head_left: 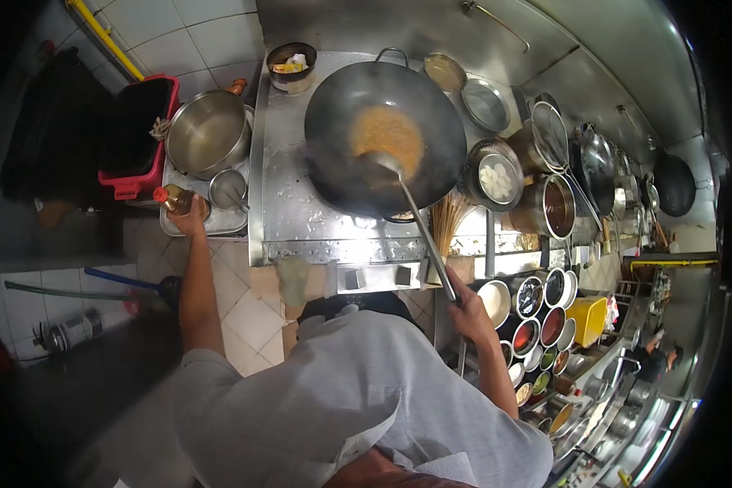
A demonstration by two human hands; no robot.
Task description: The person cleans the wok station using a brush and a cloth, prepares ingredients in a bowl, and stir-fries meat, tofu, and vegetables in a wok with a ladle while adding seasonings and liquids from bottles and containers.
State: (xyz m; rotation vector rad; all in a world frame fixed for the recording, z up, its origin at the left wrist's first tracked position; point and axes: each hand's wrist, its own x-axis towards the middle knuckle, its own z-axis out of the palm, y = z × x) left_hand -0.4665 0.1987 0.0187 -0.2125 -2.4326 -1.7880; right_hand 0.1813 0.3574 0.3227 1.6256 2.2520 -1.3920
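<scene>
My right hand (pixel 468 311) is closed round the handle of a long metal ladle (pixel 425 229). The ladle's bowl rests in orange-brown liquid (pixel 386 134) inside a large black wok (pixel 333 106) on the steel stove. On the left, my left hand (pixel 189 220) is wrapped round a bottle (pixel 173 200) with a red cap and brown contents, over a metal tray (pixel 224 221). Next to the bottle is a small metal pot (pixel 227 189), and behind it a large steel pot (pixel 207 134).
A red bin (pixel 127 190) stands at the left. Right of the wok are a strainer with white pieces (pixel 496 177), a pot of dark liquid (pixel 558 207) and several seasoning containers (pixel 526 333). A yellow container (pixel 587 321) and another person (pixel 655 358) are farther right.
</scene>
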